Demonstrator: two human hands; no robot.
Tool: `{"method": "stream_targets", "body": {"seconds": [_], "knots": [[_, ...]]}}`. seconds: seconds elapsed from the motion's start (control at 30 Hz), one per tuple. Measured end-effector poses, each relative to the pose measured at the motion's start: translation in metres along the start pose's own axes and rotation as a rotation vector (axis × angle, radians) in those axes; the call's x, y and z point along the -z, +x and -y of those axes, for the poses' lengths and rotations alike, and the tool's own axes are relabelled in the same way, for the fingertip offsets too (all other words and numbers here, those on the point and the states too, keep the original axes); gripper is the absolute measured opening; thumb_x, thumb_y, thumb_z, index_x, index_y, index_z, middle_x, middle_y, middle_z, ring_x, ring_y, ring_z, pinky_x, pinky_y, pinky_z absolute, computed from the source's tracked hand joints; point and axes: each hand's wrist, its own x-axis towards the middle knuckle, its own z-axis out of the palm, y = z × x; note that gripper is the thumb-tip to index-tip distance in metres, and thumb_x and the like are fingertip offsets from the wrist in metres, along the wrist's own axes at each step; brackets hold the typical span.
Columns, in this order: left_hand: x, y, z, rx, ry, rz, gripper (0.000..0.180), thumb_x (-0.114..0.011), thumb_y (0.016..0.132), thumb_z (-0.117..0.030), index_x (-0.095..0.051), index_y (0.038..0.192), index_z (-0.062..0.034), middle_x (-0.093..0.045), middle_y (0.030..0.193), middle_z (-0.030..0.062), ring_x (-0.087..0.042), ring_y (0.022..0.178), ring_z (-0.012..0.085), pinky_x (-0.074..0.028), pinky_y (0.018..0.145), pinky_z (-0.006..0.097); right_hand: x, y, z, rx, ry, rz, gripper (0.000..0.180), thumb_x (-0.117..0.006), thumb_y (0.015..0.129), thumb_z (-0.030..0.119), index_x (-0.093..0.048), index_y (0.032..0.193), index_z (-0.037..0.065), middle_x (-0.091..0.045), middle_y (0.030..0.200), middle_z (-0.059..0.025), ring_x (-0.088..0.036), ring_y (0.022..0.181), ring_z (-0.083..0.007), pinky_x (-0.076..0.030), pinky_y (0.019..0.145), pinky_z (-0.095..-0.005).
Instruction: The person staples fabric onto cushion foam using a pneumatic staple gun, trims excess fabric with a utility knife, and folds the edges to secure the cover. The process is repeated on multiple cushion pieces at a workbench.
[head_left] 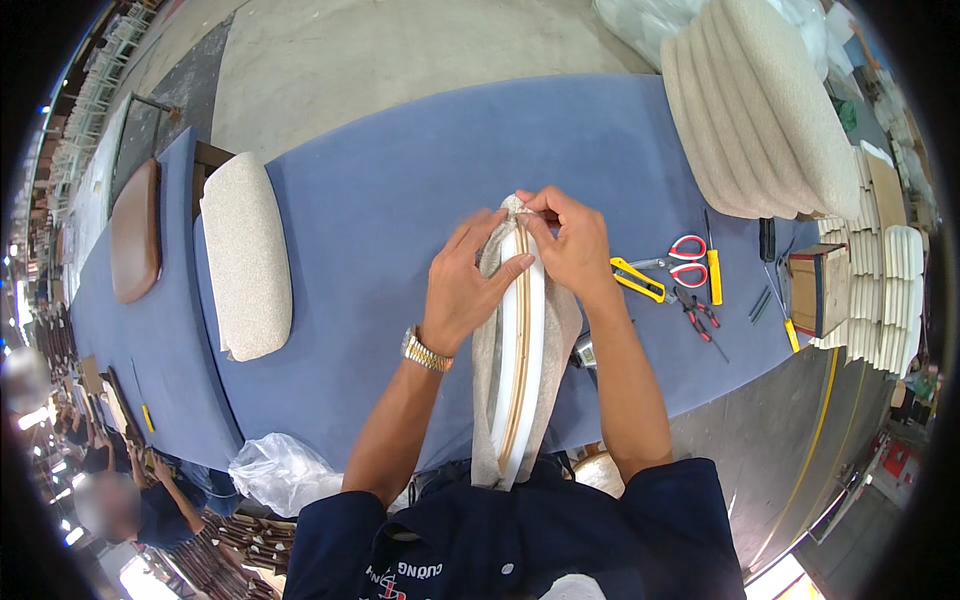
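Upright against my body stands a long curved pad [530,300] with white foam on both sides of a layered wood core. A beige fabric cover [558,345] hangs loosely around it, open along the edge facing me. With fingers bent over the far end, my left hand [470,272] grips the fabric and lays its thumb across the foam. Fabric at the tip is pinched by my right hand [568,240]. Right of the pad lie red-handled scissors [688,262], a yellow box cutter [638,281] and pliers [695,310].
A finished-looking beige cushion [248,258] and a brown pad [136,232] lie at left on the blue table [380,150]. Beige pads [760,110] are stacked at far right, near a yellow screwdriver [714,277]. Clear plastic [283,474] hangs at the near edge.
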Motion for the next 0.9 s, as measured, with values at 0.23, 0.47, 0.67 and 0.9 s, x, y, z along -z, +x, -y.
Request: {"method": "stream_targets", "body": {"seconds": [0.23, 0.47, 0.67, 0.9], "knots": [[0.008, 0.011, 0.008, 0.144, 0.004, 0.176, 0.042, -0.071, 0.093, -0.016, -0.064, 0.132, -0.0040, -0.077, 0.103, 0.0178, -0.077, 0.086, 0.0312, -0.058, 0.076, 0.036, 0.005, 0.002, -0.001, -0.042, 0.045, 0.026, 0.006, -0.068, 0.094, 0.002, -0.066, 0.096, -0.004, -0.078, 0.110, -0.0155, -0.075, 0.093, -0.0166, -0.060, 0.082, -0.0314], [0.004, 0.020, 0.015, 0.093, 0.181, 0.178, 0.035, -0.063, 0.087, -0.010, -0.066, 0.122, -0.0056, -0.074, 0.091, 0.0204, -0.070, 0.075, 0.0400, -0.054, 0.069, 0.046, 0.001, 0.007, -0.009, -0.050, 0.067, 0.062, 0.005, -0.068, 0.095, 0.001, -0.066, 0.096, -0.003, -0.078, 0.112, -0.0146, -0.073, 0.094, -0.0138, -0.059, 0.081, -0.0303], [0.009, 0.029, 0.008, 0.052, 0.110, 0.184, 0.034, -0.064, 0.085, -0.010, -0.068, 0.118, -0.0055, -0.073, 0.087, 0.0225, -0.070, 0.079, 0.0427, -0.055, 0.074, 0.050, 0.000, 0.005, -0.017, -0.045, 0.187, 0.023, 0.006, -0.069, 0.094, 0.003, -0.066, 0.097, -0.001, -0.077, 0.116, -0.0130, -0.072, 0.087, -0.0124, -0.058, 0.080, -0.0285], [-0.008, 0.029, -0.002, 0.156, 0.056, 0.172, 0.034, -0.067, 0.083, -0.008, -0.071, 0.116, -0.0057, -0.074, 0.091, 0.0236, -0.072, 0.084, 0.0421, -0.057, 0.080, 0.050, 0.020, 0.005, -0.030, -0.093, 0.230, 0.073, 0.001, -0.064, 0.099, 0.000, -0.063, 0.100, -0.001, -0.074, 0.125, -0.0133, -0.067, 0.097, -0.0105, -0.054, 0.089, -0.0266]]}}
